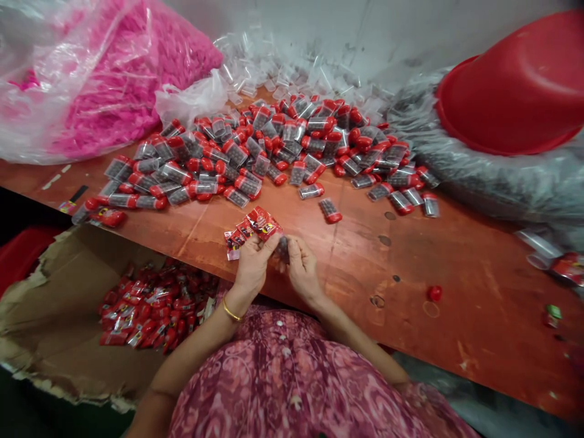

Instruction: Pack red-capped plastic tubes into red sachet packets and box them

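Near the table's front edge, my left hand (pixel 253 260) has its fingers closed on red printed packets (pixel 260 222), which fan out above and to the left of it. My right hand (pixel 301 263) is pinched on a small dark, partly clear piece (pixel 283 248) between the two hands; its details are blurred. Beyond them lies a wide heap of clear containers with red caps and dark contents (pixel 246 152). A single such container (pixel 330 210) rests apart from the heap, up and to the right of my hands.
A torn cardboard box (pixel 59 340) with filled red packs (pixel 146 310) stands below left. Pink pieces in a plastic bag (pixel 123 79) lie back left, clear empty containers (pixel 292 76) behind. A red tub (pixel 515 91) rests on a plastic bag (pixel 483 188) at right.
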### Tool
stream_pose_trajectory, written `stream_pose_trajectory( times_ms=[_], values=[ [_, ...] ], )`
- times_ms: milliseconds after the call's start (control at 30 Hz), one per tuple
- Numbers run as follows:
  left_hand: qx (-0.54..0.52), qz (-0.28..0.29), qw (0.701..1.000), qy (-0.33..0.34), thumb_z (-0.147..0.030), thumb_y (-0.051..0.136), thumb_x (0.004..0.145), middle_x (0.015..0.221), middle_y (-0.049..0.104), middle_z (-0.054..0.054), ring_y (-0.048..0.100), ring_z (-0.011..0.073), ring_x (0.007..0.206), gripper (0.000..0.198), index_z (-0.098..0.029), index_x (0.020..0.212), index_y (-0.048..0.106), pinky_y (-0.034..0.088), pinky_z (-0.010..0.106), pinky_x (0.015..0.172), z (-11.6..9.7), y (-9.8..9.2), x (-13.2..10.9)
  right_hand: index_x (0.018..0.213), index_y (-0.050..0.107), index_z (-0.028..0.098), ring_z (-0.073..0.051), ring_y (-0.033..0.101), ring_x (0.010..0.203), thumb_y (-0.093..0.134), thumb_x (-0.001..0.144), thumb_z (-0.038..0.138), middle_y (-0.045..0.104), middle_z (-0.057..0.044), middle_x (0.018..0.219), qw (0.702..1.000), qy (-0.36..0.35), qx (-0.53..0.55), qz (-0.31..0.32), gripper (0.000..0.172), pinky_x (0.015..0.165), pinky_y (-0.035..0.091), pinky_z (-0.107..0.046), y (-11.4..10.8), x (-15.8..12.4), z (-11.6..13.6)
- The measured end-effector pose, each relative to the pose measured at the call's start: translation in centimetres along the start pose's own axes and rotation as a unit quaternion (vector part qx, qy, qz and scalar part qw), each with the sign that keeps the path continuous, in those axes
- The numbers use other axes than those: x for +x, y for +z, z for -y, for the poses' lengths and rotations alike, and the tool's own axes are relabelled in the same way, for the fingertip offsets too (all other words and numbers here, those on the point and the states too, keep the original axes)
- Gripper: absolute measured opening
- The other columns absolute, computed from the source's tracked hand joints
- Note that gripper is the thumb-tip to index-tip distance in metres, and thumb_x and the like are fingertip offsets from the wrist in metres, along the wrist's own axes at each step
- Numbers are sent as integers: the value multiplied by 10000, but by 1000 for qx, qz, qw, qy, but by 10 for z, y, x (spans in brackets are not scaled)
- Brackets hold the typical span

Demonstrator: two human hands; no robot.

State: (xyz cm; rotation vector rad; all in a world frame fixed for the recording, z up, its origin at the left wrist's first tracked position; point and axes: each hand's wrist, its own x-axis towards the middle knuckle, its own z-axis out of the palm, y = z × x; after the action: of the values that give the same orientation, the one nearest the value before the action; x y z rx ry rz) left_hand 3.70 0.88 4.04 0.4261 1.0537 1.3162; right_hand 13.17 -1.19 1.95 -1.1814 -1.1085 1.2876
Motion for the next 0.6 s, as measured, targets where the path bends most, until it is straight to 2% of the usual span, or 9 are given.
stream_pose_trajectory(
  times_ms=[100,167,267,367,600],
  values=[
    [-2,2,1000,18,-311,826,520,671,678,-13,594,86,609,309,-137,713,659,463,203,640,-7,-4,2,971,475,234,-85,515,453,477,826,584,541,59,656,996,37,57,52,379,473,445,-227,-1,1,0],
    [-3,3,1000,11,-315,834,503,700,697,0,613,96,633,325,-137,719,668,471,204,647,-10,-6,3,912,487,223,-73,509,432,537,798,564,540,65,634,996,41,53,64,362,458,429,-214,-5,0,0],
    [5,21,999,-30,-340,840,480,685,706,14,618,113,598,341,-141,702,676,476,215,598,-11,-7,3,816,506,205,-58,462,381,584,778,530,530,71,557,999,23,28,36,336,408,370,-194,-9,-2,0],
    [8,42,997,-59,-390,816,523,659,702,24,619,128,573,331,-143,690,672,457,215,537,-10,-6,2,785,508,205,-63,443,350,595,776,504,509,83,470,1000,10,17,14,312,383,341,-188,-7,-4,4],
    [-9,50,998,-30,-496,762,588,701,706,39,665,179,731,375,-151,701,664,503,252,629,-2,-8,-2,752,506,205,-57,441,329,639,725,497,541,79,486,998,31,38,-28,322,353,341,-183,-1,-3,10]
  ],
)
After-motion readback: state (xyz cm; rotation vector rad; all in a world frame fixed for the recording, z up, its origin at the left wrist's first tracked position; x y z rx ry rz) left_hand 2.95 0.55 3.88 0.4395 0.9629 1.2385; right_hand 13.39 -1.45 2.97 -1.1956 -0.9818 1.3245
